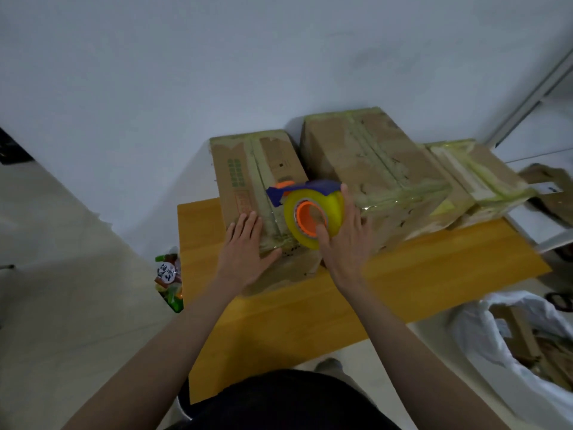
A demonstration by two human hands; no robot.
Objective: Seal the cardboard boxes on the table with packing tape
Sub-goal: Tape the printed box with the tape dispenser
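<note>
On desk (403,274): right hand (347,240) grips tape dispenser (311,209) by roll; left hand (245,246) flat, released, steadying stiff, likely light box (248,181).

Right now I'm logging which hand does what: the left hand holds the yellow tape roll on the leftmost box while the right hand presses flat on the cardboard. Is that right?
The hands are swapped. In the head view, the right hand holds the yellow tape roll on the leftmost box, while the left hand presses flat on the cardboard.
</note>
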